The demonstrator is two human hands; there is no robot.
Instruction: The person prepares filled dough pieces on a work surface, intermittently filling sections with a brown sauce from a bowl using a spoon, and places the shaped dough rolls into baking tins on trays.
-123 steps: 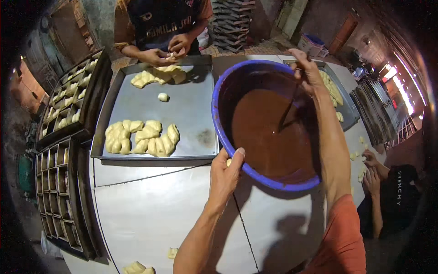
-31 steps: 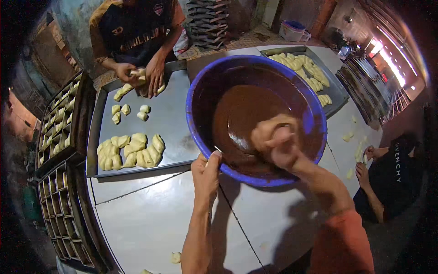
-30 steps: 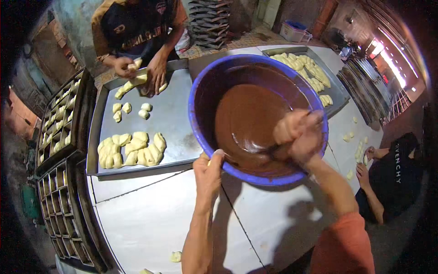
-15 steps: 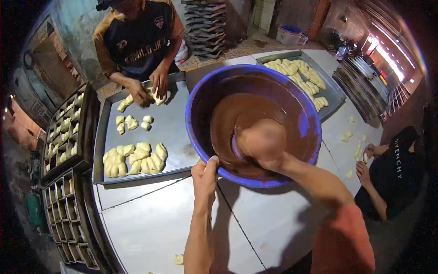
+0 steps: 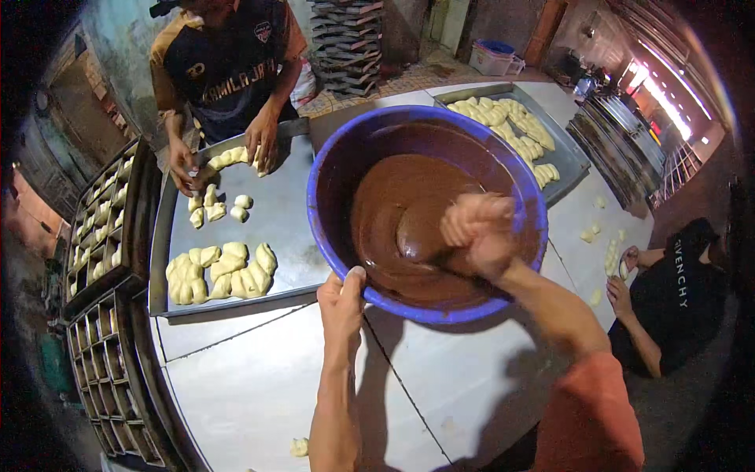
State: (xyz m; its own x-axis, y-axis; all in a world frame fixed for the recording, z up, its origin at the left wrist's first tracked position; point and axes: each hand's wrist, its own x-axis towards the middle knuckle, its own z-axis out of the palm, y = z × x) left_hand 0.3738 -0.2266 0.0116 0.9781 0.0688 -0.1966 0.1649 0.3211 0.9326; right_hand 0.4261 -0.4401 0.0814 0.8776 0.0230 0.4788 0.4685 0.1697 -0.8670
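A large blue plastic basin holds glossy brown liquid with swirls on its surface. My left hand grips the near-left rim, thumb on top. My right hand is inside the basin at the right, motion-blurred, fingers curled around something I cannot make out, which disappears into the liquid. Left of the basin, a metal tray bears clumps of pale dough and several small pieces. Behind to the right, another tray holds shaped dough.
Two people handle dough, at far left and right. Compartmented moulds line the left edge. Stacked metal pans sit at the right. Dough scraps lie on the white tabletop.
My right hand, raised at the right rim earlier, swept leftward within the basin and now is back toward its right. The co-worker opposite has moved both hands apart over the tray.
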